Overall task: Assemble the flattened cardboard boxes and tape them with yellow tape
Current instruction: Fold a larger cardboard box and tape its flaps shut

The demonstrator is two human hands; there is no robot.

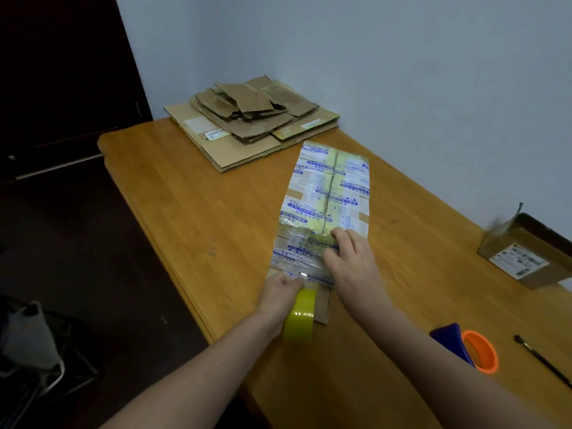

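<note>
My left grip (283,287), closed round the yellow tape roll (301,317), hides its far side and the near edge of the taped box (322,212). The blue print on that box is too blurred to read. The open box (530,243) at the right is cut off by the frame edge.

my left hand (280,287) grips the yellow tape roll (300,317) at the near end of the box (328,193); my right hand (353,261) presses flat on it. a cardboard stack (247,125) sits at the table's (185,196) far corner.
</note>
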